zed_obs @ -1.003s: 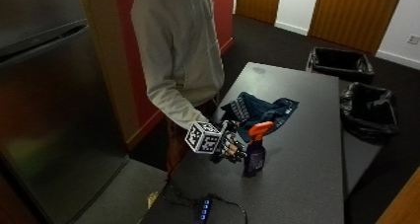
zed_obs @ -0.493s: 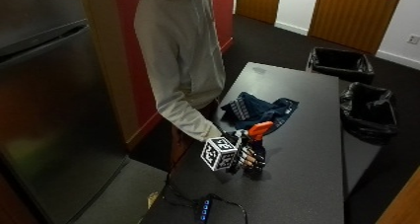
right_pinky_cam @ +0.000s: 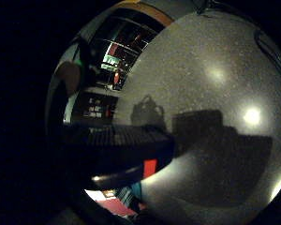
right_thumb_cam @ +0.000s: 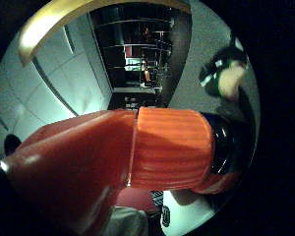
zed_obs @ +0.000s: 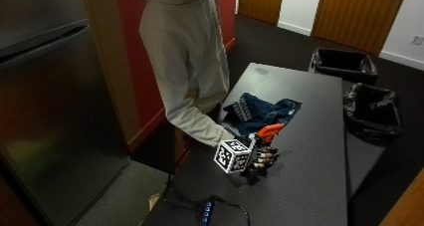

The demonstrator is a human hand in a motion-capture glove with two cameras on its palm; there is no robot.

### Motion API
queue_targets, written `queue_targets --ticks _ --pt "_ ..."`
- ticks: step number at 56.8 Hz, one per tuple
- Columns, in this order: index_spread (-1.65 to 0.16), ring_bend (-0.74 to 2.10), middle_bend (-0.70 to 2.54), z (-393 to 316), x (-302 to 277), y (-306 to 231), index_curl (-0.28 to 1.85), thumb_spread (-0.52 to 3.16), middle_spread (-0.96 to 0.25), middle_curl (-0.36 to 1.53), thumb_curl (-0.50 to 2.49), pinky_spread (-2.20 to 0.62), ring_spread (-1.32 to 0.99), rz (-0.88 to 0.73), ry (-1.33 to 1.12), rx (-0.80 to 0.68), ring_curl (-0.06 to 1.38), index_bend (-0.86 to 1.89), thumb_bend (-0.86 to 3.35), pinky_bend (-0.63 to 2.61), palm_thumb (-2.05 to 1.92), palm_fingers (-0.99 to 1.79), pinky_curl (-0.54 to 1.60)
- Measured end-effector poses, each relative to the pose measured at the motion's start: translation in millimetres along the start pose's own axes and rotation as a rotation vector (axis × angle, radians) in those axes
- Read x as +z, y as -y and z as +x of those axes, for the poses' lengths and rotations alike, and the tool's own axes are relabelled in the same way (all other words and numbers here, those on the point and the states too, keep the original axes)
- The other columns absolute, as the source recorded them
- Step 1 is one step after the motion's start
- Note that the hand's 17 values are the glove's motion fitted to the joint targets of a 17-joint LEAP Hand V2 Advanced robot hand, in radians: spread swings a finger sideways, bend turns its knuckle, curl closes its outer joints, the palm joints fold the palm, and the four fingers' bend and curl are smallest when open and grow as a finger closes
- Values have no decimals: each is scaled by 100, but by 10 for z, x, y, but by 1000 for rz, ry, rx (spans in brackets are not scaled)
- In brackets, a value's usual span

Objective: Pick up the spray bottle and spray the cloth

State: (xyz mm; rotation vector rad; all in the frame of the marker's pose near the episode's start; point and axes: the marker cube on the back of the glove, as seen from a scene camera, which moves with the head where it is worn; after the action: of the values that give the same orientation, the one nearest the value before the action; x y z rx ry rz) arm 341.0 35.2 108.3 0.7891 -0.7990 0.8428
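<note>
no readable text, labels, brands or numbers anywhere

hand (zed_obs: 260, 156): now lower and nearer the table's near end than a second ago, farther from the cloth (zed_obs: 262, 111) | bottle (zed_obs: 265, 149): comes along in its grip, orange head (right_thumb_cam: 137, 157) above the fingers, pointing toward the cloth
</note>
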Motion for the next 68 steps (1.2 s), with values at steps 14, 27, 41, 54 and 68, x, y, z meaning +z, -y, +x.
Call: queue_targets --ticks 14,27,41,54,68 --pt "-23 50 29 -163 220 110 41 58 -14 40 52 -13 -17 -17 -75 -59 37 19 1 30 90 128 34" --pt "-21 48 33 -353 573 100 47 40 -15 43 62 -20 -18 -130 -188 -127 38 26 -3 29 93 132 36" --pt "-20 48 36 -1209 802 -205 50 30 -15 44 68 -24 -18 -497 -387 -307 40 29 -3 31 93 134 36" --pt "-20 49 38 -1781 1071 -316 51 26 -16 45 72 -24 -19 -539 -698 -477 41 30 -4 31 92 134 37" --pt "-20 50 39 -2296 1250 -696 52 24 -16 45 74 -25 -19 -653 -1013 -620 41 30 -4 32 91 134 37"
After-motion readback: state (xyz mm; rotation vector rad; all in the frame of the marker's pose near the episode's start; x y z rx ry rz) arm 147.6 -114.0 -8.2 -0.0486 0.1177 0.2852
